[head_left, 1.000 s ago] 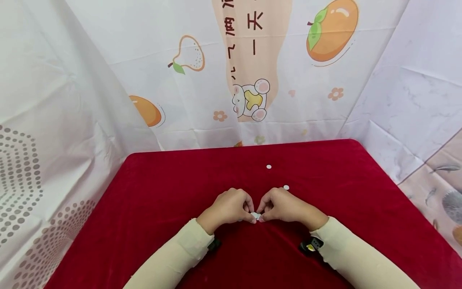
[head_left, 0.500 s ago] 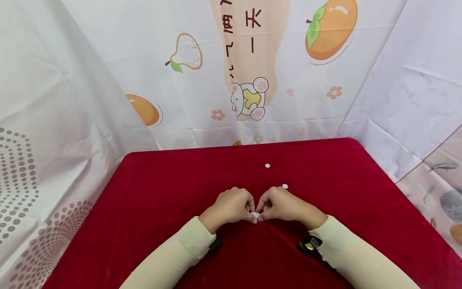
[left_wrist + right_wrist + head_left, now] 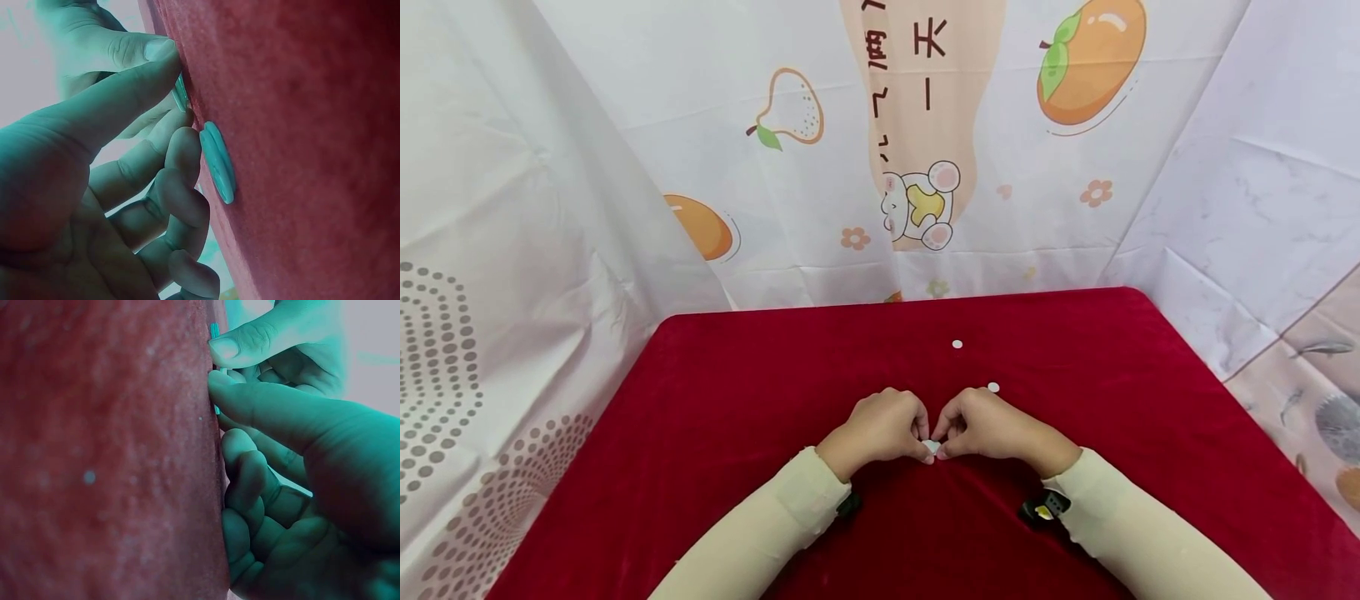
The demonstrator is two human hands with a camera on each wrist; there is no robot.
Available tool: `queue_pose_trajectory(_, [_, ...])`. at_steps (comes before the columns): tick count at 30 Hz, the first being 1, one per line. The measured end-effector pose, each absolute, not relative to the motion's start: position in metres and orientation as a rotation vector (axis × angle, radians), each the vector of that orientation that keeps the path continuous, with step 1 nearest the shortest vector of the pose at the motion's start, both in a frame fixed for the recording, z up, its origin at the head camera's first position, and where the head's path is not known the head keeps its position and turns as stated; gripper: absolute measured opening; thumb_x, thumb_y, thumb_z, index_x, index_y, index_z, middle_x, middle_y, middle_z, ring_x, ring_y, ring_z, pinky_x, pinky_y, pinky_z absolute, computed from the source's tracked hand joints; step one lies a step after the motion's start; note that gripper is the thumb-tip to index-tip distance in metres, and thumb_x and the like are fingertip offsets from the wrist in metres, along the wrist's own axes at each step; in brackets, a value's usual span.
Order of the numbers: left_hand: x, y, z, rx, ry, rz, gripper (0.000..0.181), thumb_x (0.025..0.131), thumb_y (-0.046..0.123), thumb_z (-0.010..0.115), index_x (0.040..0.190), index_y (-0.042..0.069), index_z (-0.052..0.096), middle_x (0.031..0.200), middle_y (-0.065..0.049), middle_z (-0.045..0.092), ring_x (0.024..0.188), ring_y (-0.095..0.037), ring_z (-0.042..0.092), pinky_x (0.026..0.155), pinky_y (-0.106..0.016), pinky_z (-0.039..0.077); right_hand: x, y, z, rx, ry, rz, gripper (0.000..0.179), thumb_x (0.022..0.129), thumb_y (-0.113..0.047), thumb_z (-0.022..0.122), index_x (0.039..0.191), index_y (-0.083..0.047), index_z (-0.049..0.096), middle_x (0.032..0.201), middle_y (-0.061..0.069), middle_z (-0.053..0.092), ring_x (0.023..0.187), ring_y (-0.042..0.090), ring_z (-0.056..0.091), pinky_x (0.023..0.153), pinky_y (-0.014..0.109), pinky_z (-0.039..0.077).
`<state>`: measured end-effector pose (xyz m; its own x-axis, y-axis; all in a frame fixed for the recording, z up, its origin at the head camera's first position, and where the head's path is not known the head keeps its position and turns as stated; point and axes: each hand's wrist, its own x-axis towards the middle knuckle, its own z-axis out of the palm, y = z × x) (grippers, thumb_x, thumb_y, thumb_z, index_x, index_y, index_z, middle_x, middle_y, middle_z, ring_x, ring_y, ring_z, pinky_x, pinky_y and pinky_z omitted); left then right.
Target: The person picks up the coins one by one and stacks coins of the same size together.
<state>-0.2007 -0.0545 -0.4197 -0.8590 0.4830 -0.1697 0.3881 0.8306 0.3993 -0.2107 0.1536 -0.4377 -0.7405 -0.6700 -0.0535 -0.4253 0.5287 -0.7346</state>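
Observation:
Near the middle of the red cloth, my two hands meet fingertip to fingertip over small flat white discs. My left hand [image 3: 887, 427] pinches a white disc [image 3: 932, 446] between thumb and index finger. From the other side, my right hand [image 3: 981, 425] has its thumb and index finger on the discs as well; the fingertips cover most of them. Below the left fingertips, the left wrist view shows a stacked pair of discs [image 3: 217, 162] lying on the cloth beside the curled fingers. The right wrist view shows a disc edge [image 3: 215, 330] near the left thumb.
Two more white discs lie on the red-covered table [image 3: 760, 375]: a near disc [image 3: 993, 387] just behind the right hand and a far disc [image 3: 957, 343] towards the back. A printed white curtain [image 3: 820, 208] hangs behind the table and along both sides.
My left hand has shifted very slightly right, towards the right hand. The two overlapping discs at the fingertips now show as one. A disc edge under the left hand is now hidden.

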Motion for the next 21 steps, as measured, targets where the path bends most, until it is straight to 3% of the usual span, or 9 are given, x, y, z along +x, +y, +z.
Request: queue_pose_trajectory(21, [-0.2004, -0.0582, -0.4172, 0.658, 2.726, 0.554, 0.024, 0.073, 0.035, 0.095, 0.077, 0.027, 0.073, 0.067, 0.016, 0.063, 0.063, -0.004, 0.058, 0.057, -0.027, 0.049, -0.2102, 0.1537, -0.4376, -0.918, 2.439, -1.04, 0.013, 0.081, -0.012, 0.088, 0.089, -0.02, 0.082, 0.07, -0.009, 0.072, 0.061, 0.005, 0.062, 0.057, 0.022, 0.052])
